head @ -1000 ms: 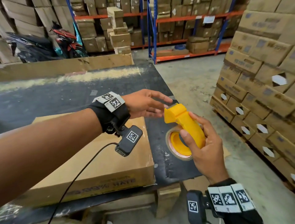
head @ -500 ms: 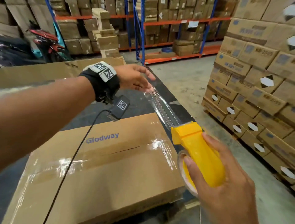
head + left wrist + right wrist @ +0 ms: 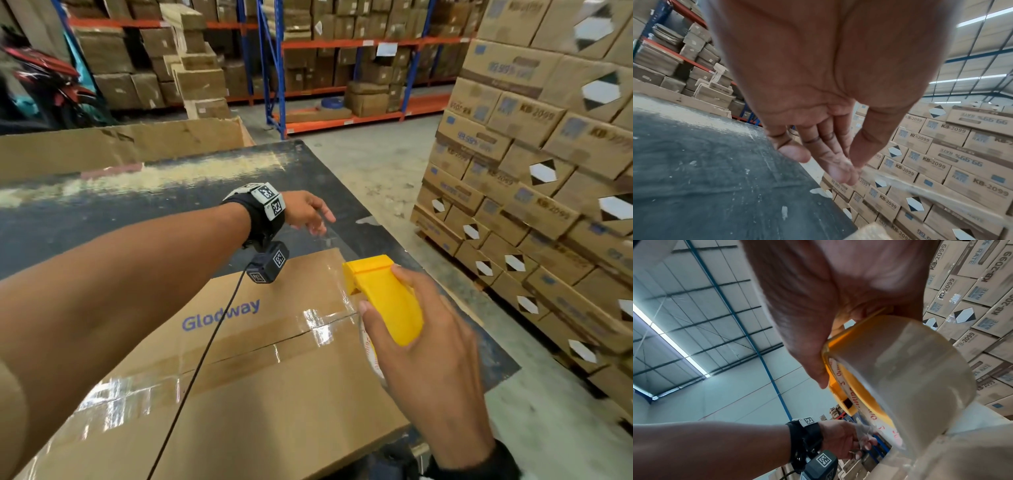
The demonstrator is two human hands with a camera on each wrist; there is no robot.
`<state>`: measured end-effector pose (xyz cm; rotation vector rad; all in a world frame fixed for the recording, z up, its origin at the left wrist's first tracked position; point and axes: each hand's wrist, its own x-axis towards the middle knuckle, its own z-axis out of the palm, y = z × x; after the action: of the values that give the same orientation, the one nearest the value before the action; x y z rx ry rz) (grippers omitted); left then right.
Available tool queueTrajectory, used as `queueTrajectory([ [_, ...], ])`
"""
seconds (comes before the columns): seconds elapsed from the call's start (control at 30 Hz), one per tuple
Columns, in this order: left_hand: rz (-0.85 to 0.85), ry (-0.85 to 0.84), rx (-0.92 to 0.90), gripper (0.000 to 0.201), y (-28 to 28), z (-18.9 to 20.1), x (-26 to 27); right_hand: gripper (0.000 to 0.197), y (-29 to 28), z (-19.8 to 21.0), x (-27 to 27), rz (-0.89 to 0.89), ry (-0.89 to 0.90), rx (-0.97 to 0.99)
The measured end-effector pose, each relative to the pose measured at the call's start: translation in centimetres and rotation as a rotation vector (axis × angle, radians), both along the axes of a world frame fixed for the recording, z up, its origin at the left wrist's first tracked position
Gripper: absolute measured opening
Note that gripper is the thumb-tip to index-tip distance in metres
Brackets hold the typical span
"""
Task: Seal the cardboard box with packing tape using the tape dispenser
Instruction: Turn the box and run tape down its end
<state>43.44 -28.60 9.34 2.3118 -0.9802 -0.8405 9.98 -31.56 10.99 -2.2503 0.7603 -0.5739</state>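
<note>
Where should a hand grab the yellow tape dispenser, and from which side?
Grip the tape dispenser by its long yellow handle body, from above and behind, as the right hand does; the cutter end points forward and the tape roll hangs underneath.

Black wrist strap [image 3: 263, 219] bears white coded tags; a black cabled camera [image 3: 268, 263] hangs below.

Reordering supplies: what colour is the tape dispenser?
Yellow; the tape dispenser shows best in the head view.

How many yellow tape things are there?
1. The yellow tape dispenser is in the right hand, at the right edge of the cardboard box.
</note>
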Motion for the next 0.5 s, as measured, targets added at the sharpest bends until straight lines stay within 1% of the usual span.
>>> queueTrajectory([
  [0.2, -0.014, -0.009, 0.051, 0.035, -1.1, -1.4, 0.8, 0.058, 0.2, -0.1, 1.2, -0.020, 0.052, -0.002],
  [0.3, -0.035, -0.012, 0.104, 0.033, -1.6, -1.8, 0.9, 0.058, 0.2, 0.0, 1.8, -0.022, 0.120, -0.015],
  [0.43, -0.067, -0.030, 0.159, 0.039, -2.4, -2.5, 1.2, 0.059, 0.3, 0.3, 2.3, -0.012, 0.202, -0.023],
  [0.5, -0.111, -0.070, 0.213, 0.041, -2.8, -3.1, 1.0, 0.058, 0.4, 0.3, 2.4, -0.007, 0.216, -0.026],
])
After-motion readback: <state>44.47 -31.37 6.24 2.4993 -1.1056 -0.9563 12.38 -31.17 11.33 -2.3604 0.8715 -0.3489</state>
